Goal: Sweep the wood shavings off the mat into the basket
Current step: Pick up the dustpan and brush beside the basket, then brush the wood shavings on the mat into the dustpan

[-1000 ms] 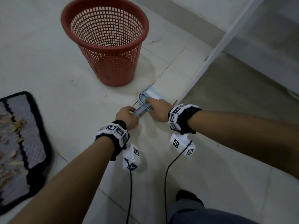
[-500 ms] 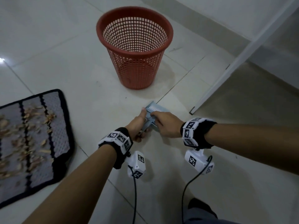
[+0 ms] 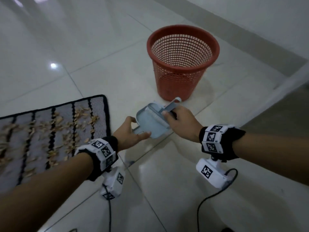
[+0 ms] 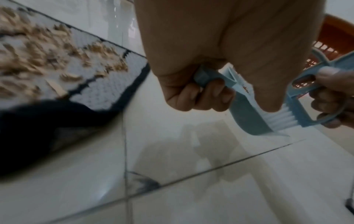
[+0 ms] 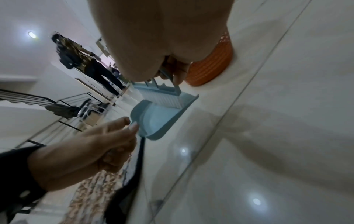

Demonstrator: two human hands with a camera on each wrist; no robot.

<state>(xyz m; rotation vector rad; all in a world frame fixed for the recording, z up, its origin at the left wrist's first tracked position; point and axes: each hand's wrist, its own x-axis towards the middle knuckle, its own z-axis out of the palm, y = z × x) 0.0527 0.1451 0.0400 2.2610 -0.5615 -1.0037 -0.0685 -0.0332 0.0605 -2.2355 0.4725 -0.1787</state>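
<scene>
A glossy pale tiled floor with dark grout lines reflects ceiling lights. A striped grey mat edged in black lies at left, strewn with tan wood shavings. A red mesh basket stands upright on the floor, well apart from the mat. Between them, held above the tiles, the left hand curls its fingers round the handle of a blue dustpan, while the right hand grips the handle of a brush whose white bristles sit in the pan. A stair railing and a standing person appear beyond.
</scene>
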